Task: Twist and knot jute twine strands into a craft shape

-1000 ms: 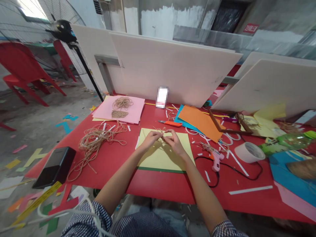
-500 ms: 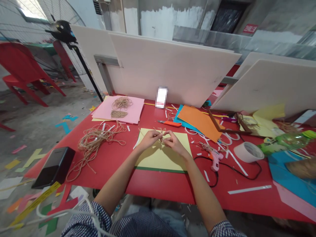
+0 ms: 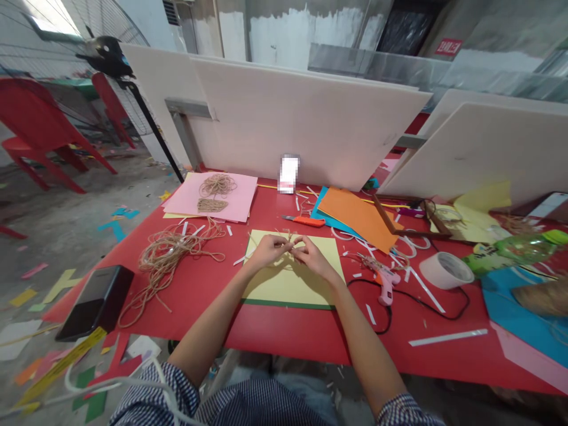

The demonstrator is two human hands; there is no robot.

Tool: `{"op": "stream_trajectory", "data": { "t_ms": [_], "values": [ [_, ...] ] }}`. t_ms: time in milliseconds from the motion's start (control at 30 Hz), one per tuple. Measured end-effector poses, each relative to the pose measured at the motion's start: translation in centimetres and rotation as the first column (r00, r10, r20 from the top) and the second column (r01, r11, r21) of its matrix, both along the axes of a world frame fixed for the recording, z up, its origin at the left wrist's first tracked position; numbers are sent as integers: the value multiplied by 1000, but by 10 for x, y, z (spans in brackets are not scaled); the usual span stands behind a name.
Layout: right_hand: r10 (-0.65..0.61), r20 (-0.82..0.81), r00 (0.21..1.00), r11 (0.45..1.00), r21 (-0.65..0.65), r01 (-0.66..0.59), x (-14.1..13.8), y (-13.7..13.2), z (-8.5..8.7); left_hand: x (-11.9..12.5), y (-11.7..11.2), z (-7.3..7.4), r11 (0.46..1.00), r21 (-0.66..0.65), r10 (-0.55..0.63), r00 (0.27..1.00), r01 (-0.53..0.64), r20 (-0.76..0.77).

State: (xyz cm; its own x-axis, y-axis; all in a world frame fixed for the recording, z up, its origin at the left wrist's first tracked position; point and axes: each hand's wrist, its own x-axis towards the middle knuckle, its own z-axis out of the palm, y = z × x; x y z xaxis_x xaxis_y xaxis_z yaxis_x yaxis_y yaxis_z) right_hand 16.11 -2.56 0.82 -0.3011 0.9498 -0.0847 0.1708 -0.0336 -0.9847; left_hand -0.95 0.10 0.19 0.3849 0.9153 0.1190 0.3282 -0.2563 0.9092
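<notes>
My left hand [image 3: 270,251] and my right hand [image 3: 310,254] meet above a sheet of pale yellow paper [image 3: 284,290], both with fingers pinched together. Thin brown twine [image 3: 289,234] shows at the fingertips and just beyond them; its ends are partly hidden by the fingers. Under the yellow paper a strip of green edge shows. An orange utility knife [image 3: 306,220] lies beyond my hands. Left of my left arm rests a loose heap of twine [image 3: 168,251].
Pink paper [image 3: 239,198] bearing coiled twine lies back left. A pink glue gun [image 3: 386,287], a tape roll [image 3: 446,270], a green bottle [image 3: 510,251] and a twine spool [image 3: 544,297] sit to the right. A black box-like device [image 3: 95,302] stands at the left edge. White boards [image 3: 306,124] stand behind.
My fingertips have shifted slightly and come closer together over the yellow paper. The view has moved a little; the other things on the table stay in place.
</notes>
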Motion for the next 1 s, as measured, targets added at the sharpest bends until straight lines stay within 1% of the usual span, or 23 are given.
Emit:
{"op": "stream_trajectory", "data": {
  "t_ms": [67,100,133,200,267,333,400,467,500,567,633,667,700,733,767,800,833,867,900,933,967,1000],
  "values": [
    [-78,118,990,991,119,64,2,0,1,0,1,-2,999,-7,31,1000,-31,3],
    [-144,202,969,972,212,100,3,0,2,-1,1,-3,999,-11,53,999,-53,-10],
    [-215,288,933,942,313,120,5,0,3,-2,2,-3,997,-13,80,996,-81,-32],
    [-335,428,839,869,485,100,8,0,7,-4,3,-4,988,-8,152,985,-154,-86],
    [-395,494,775,818,573,52,9,-1,11,-6,5,-5,972,2,232,965,-234,-122],
    [-400,514,759,800,599,16,4,-5,12,-7,6,-6,956,-7,290,952,-292,-101],
    [-354,531,770,802,596,-42,-7,-10,10,-6,7,-8,948,-63,313,950,-314,-21],
    [-255,572,779,804,573,-158,-21,-16,5,-4,6,-10,940,-183,305,949,-286,81],
    [-215,603,769,798,562,-217,-27,-19,2,-3,5,-10,932,-255,297,946,-259,128],
    [-167,650,742,789,539,-295,-37,-23,-3,-1,3,-10,907,-373,285,937,-196,200],
    [-142,654,743,752,559,-348,-41,-27,-5,0,2,-8,899,-411,267,933,-152,241],
    [-158,627,763,730,594,-337,-41,-28,-5,0,1,-6,908,-397,249,935,-135,252],
    [-200,575,793,713,641,-284,-41,-29,-4,0,1,-5,922,-370,223,941,-118,256],
    [-265,498,826,703,686,-188,-40,-29,-3,0,0,-3,936,-337,189,949,-97,253],
    [-342,402,849,700,712,-55,-39,-28,-3,0,0,-1,949,-306,151,958,-72,243],
    [-408,303,861,708,700,89,-37,-26,-3,0,0,0,959,-281,115,967,-48,227],
    [-442,215,871,735,643,215,-36,-24,-4,0,0,1,964,-266,84,975,-26,207],
    [-443,143,885,781,546,303,-35,-21,-6,1,-1,1,965,-264,58,981,-7,186],
    [-410,81,908,841,418,343,-33,-17,-9,1,-1,1,963,-269,39,985,8,169],
    [-357,29,934,901,276,336,-31,-14,-12,2,-1,0,960,-278,25,987,20,158],
    [-312,-16,950,938,151,311,-29,-10,-15,3,0,-1,958,-287,16,988,28,150],
    [-281,-45,959,957,62,283,-27,-7,-17,3,0,-1,955,-294,11,989,32,144]
  ]
}}
